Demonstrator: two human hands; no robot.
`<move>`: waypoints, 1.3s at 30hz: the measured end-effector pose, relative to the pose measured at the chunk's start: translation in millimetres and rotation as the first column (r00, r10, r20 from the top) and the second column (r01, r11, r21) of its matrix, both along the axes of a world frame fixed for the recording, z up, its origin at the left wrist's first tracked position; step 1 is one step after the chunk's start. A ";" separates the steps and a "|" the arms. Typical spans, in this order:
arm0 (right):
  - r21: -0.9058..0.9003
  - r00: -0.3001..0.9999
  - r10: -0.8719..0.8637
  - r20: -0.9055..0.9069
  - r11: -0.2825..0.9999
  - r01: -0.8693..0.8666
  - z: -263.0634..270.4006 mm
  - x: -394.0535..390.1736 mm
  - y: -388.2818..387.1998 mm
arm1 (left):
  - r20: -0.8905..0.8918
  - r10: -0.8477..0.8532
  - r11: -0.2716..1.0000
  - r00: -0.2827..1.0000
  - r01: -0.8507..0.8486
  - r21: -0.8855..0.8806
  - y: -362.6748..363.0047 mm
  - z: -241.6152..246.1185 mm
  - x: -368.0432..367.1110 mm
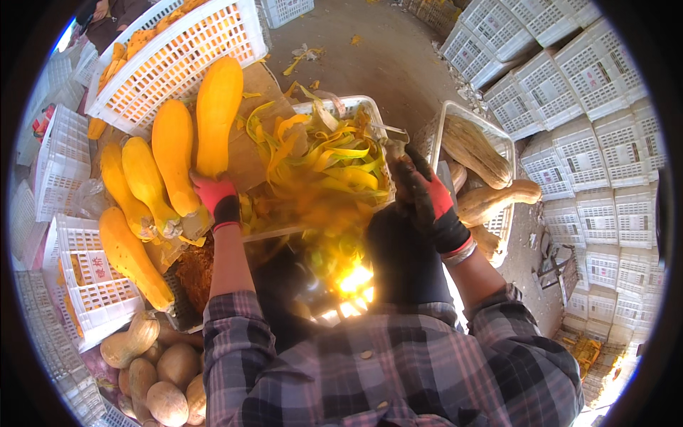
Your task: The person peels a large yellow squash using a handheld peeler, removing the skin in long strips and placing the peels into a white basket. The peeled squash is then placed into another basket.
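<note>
My left hand (217, 196), in a red and black glove, grips the lower end of a peeled orange squash (219, 115). That squash lies on a sheet of cardboard (251, 165), beside several other peeled squashes (172, 152). My right hand (427, 189), in a matching but dirtier glove, is closed around a tool with a thin metal bar, seemingly a peeler (394, 136). The tool is over the right rim of a white plastic crate (368, 101). Yellow and green peel strips (325, 155) are heaped in that crate, between my hands.
A white crate of unpeeled squashes (475, 155) stands at right, near stacked white crates (560, 80). At upper left is a crate (181, 58) holding orange pieces. Unpeeled squashes (176, 365) lie at lower left. Part of another person (109, 21) shows at the top left.
</note>
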State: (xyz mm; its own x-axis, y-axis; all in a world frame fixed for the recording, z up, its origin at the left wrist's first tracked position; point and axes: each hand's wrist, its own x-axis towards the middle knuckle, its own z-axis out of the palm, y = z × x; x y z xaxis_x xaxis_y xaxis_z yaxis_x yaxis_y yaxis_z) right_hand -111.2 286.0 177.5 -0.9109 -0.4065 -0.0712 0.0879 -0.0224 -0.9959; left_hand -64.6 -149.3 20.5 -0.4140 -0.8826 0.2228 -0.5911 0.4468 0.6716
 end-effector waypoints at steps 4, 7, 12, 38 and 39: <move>0.319 0.969 -0.081 -0.235 0.935 0.156 -18.7 -18.4 65.0 | -0.020 0.065 0.997 0.998 -0.065 -0.032 -2.4 -3.2 15.9; 0.546 0.943 -0.097 -0.319 0.794 0.266 -36.6 -25.5 118.3 | 0.015 0.172 0.985 0.985 -0.172 -0.033 22.5 -3.5 22.7; 0.561 0.934 -0.015 -0.356 0.797 0.226 -44.2 -2.7 176.4 | 0.119 -0.437 0.898 0.891 0.440 0.001 80.8 4.7 -22.3; 0.108 0.800 -0.090 0.593 0.994 0.032 -70.1 41.9 198.1 | 0.647 -0.761 0.312 0.050 0.902 0.297 197.0 -66.8 -70.8; 0.219 0.781 -0.120 0.613 0.975 -0.023 -69.8 36.4 195.1 | 0.660 -0.750 0.313 0.038 0.900 0.304 191.5 -74.9 -74.1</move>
State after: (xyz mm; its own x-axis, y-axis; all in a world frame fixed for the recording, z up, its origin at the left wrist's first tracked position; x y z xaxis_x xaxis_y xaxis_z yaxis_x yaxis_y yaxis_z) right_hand -74.8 481.1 107.7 -0.6578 -0.2743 -0.7015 0.6906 0.1521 -0.7070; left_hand -138.7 42.2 -54.4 -0.9068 0.1641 -0.3882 0.0878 0.9744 0.2069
